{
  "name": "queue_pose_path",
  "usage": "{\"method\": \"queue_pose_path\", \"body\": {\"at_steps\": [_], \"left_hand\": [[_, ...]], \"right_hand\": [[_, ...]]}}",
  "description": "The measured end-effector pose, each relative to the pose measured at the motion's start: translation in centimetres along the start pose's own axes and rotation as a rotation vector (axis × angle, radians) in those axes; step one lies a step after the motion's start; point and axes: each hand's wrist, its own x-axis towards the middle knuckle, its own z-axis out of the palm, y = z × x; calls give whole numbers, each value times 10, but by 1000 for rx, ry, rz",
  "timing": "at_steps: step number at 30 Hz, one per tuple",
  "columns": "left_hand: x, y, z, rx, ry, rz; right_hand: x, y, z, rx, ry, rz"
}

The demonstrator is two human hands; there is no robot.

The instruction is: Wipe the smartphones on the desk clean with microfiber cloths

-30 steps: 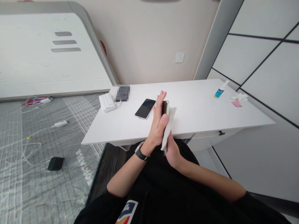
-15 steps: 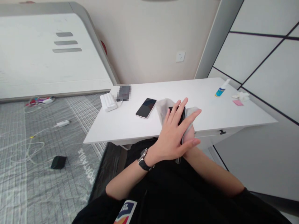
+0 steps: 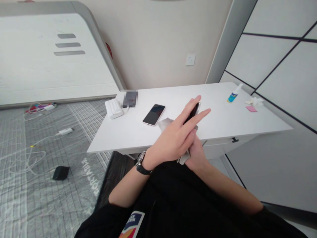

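Over the front edge of the desk, my left hand (image 3: 170, 140), with a watch on its wrist, grips a dark smartphone (image 3: 192, 114) tilted on its side. The phone's upper end shows between the fingers; the rest is hidden. My right hand (image 3: 196, 152) is closed on a thin grey cloth (image 3: 184, 158) against the phone's lower part. Another fold of cloth sticks out left of my left hand. A second smartphone (image 3: 154, 114) with a dark screen lies flat on the desk, to the left of both hands.
The white desk (image 3: 210, 99) carries a white multi-part block (image 3: 114, 108) and a blurred dark item (image 3: 130, 99) at left. A spray bottle (image 3: 234, 93), crumpled tissue (image 3: 255, 101) and pink slip (image 3: 251, 108) lie at right. Cables (image 3: 29, 162) and a black box (image 3: 60, 173) are at far left.
The phone in my hands has turned from facing up to more on its edge. My left hand went from lying flat over it to gripping it. The cloth has bunched lower.
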Motion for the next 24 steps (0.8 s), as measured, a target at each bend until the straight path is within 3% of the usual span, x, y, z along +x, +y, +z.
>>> {"method": "queue_pose_path", "body": {"at_steps": [4, 8, 12, 17, 21, 24], "left_hand": [[-4, -9, -8, -20, 102, -58], [-2, -21, 4, -79, 102, -95], [-7, -15, 34, -431, 231, -228], [-20, 1, 61, -750, 418, -388], [-8, 3, 41, -880, 537, -441], [5, -6, 21, -810, 479, -488]], "right_hand": [[1, -2, -2, -36, -27, -147], [-19, 18, -4, -142, 7, -252], [-17, 21, -5, -263, -107, -261], [17, 0, -2, -437, -189, -423], [6, 14, -5, -727, -328, -612], [-9, 29, -8, -840, -494, -724]]}}
